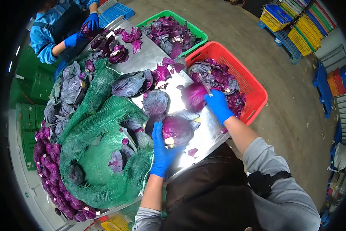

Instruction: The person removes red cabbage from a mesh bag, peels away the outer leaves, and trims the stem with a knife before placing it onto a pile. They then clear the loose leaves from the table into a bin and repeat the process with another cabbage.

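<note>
Clasping one round purple cabbage (177, 130), blue-gloved left hand (162, 153); gripping one slim metal knife (208, 89), blue-gloved right hand (218, 106): we should cut outward.

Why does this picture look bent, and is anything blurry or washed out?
Head view: straight edges bow, probably from a wide lens, and the corners go black; head view: glare whitens part of the metal table; head view: the purple cabbage piece beside the right hand is smeared, likely by motion, and the cabbage by the left hand looks soft.
</note>
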`<action>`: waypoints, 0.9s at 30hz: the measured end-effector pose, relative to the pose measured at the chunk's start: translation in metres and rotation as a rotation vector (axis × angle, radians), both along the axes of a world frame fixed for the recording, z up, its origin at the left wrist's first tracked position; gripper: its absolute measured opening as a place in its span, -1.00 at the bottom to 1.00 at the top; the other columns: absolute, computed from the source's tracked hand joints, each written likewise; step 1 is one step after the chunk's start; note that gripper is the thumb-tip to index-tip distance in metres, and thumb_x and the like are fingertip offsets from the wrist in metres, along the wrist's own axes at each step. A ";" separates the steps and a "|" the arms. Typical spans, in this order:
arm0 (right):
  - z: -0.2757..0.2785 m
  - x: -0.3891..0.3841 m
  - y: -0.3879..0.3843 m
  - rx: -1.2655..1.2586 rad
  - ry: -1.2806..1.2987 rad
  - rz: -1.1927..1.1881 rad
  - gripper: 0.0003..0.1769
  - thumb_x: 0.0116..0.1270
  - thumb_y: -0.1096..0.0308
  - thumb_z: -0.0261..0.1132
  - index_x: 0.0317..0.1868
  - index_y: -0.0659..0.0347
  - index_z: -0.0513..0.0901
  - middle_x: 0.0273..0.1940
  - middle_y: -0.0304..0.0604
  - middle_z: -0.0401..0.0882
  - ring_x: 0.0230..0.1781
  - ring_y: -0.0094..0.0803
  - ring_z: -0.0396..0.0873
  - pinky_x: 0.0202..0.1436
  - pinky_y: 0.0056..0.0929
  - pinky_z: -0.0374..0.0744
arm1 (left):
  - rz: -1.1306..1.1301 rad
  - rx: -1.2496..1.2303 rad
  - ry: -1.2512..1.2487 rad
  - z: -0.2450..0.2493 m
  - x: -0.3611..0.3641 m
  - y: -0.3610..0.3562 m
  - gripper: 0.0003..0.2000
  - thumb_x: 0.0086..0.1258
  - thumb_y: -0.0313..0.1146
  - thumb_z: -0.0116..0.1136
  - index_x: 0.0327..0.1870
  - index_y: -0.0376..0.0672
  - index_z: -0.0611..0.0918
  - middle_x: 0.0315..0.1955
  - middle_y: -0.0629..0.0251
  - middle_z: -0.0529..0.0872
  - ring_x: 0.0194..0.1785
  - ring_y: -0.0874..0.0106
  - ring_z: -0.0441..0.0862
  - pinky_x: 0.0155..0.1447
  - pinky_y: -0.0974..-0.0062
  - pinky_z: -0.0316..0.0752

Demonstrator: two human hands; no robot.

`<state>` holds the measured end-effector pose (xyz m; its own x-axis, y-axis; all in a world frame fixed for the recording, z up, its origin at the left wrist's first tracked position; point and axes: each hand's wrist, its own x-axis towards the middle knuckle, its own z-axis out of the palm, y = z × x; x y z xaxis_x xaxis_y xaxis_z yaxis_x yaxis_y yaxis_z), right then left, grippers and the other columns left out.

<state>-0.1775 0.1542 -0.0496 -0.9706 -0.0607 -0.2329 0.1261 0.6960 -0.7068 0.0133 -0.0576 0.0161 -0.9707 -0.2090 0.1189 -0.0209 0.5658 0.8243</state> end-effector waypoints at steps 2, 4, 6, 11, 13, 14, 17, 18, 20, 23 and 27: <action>0.034 0.006 0.014 0.135 0.121 0.054 -0.55 0.20 0.14 0.22 0.04 0.19 0.51 -0.31 0.10 0.64 -0.36 0.01 0.63 -0.30 -0.16 0.58 | 0.003 0.146 -0.022 0.000 -0.001 -0.008 0.12 -0.25 -0.20 0.57 0.40 -0.26 0.10 0.32 0.05 0.21 0.39 0.16 0.17 0.48 0.26 0.05; 0.063 0.035 -0.005 0.032 0.244 0.177 -0.47 0.20 0.12 0.26 0.15 0.12 0.45 -0.27 0.06 0.64 -0.37 -0.06 0.63 -0.28 -0.19 0.58 | -0.162 -0.011 -0.007 0.009 -0.013 -0.011 0.03 -0.20 -0.31 0.53 0.39 -0.23 0.17 0.31 0.09 0.25 0.41 0.22 0.15 0.47 0.29 0.08; 0.096 0.047 -0.032 -0.040 0.130 0.488 -0.27 0.20 0.05 0.31 0.35 -0.01 0.27 -0.13 0.02 0.63 -0.33 -0.12 0.65 -0.22 -0.24 0.59 | -0.198 -0.003 -0.013 0.017 -0.023 -0.006 -0.08 -0.16 -0.43 0.44 0.37 -0.21 0.23 0.30 0.10 0.29 0.40 0.25 0.20 0.44 0.31 0.15; 0.120 0.053 -0.044 -0.223 -0.167 0.677 -0.40 0.20 -0.01 0.30 0.24 -0.07 0.45 -0.03 -0.09 0.62 -0.11 -0.19 0.64 -0.08 -0.37 0.57 | -0.041 0.015 0.028 0.003 -0.020 -0.008 -0.37 -0.01 -0.46 0.33 0.20 -0.19 0.43 0.04 0.11 0.54 0.15 0.20 0.49 0.27 0.34 0.35; 0.120 0.059 -0.041 -0.258 -0.055 0.585 -0.41 0.18 -0.05 0.31 0.20 -0.07 0.48 -0.03 -0.13 0.62 -0.16 -0.19 0.65 -0.12 -0.36 0.59 | 0.130 0.021 0.000 -0.020 -0.005 -0.030 -0.50 0.03 -0.49 0.28 0.09 -0.19 0.52 -0.13 0.19 0.61 0.02 0.27 0.56 0.20 0.37 0.40; 0.122 0.060 -0.041 -0.260 -0.053 0.590 -0.41 0.18 -0.05 0.31 0.20 -0.07 0.48 -0.03 -0.13 0.62 -0.16 -0.19 0.65 -0.12 -0.36 0.59 | 0.254 0.021 -0.029 -0.041 0.004 -0.053 -0.55 0.04 -0.49 0.27 0.05 -0.18 0.55 -0.20 0.23 0.63 -0.03 0.32 0.59 0.18 0.38 0.42; 0.125 0.069 -0.041 -0.222 -0.002 0.480 -0.43 0.16 -0.08 0.32 0.12 0.00 0.51 -0.11 -0.10 0.64 -0.19 -0.18 0.65 -0.16 -0.34 0.59 | 0.279 -0.405 -0.040 0.037 -0.004 -0.042 -0.43 0.05 -0.51 0.23 0.20 -0.19 0.46 0.14 0.13 0.44 0.20 0.29 0.41 0.27 0.35 0.32; 0.123 0.077 -0.042 -0.239 -0.002 0.423 -0.44 0.15 -0.09 0.32 0.07 0.03 0.52 -0.14 -0.10 0.64 -0.22 -0.17 0.65 -0.17 -0.32 0.59 | 0.254 -0.734 0.136 0.068 -0.007 -0.013 -0.37 0.09 -0.35 0.34 0.25 -0.22 0.41 0.24 0.09 0.37 0.28 0.26 0.35 0.31 0.28 0.28; 0.119 0.076 -0.047 -0.255 0.024 0.394 -0.45 0.14 -0.10 0.32 0.02 0.07 0.52 -0.17 -0.09 0.64 -0.24 -0.15 0.65 -0.19 -0.30 0.59 | 0.220 0.151 0.089 0.021 -0.008 0.031 -0.14 0.01 -0.42 0.39 0.39 -0.24 0.17 0.34 0.02 0.22 0.42 0.28 0.12 0.41 0.35 0.11; 0.117 0.076 -0.040 -0.152 0.071 0.344 -0.45 0.14 -0.07 0.36 -0.03 0.15 0.51 -0.22 -0.03 0.63 -0.30 -0.12 0.64 -0.23 -0.26 0.58 | 0.291 0.547 -0.112 -0.019 -0.021 0.053 0.00 -0.10 -0.29 0.52 0.38 -0.32 0.12 0.31 0.02 0.25 0.37 0.24 0.21 0.41 0.35 0.14; 0.101 0.056 -0.008 0.012 0.245 0.476 -0.34 0.16 -0.11 0.33 0.13 0.15 0.46 -0.36 0.01 0.62 -0.36 -0.09 0.62 -0.28 -0.23 0.56 | -0.019 0.101 -0.073 -0.021 -0.059 0.032 0.12 -0.22 -0.07 0.55 0.38 -0.33 0.10 0.31 -0.13 0.20 0.35 0.01 0.22 0.38 0.21 0.21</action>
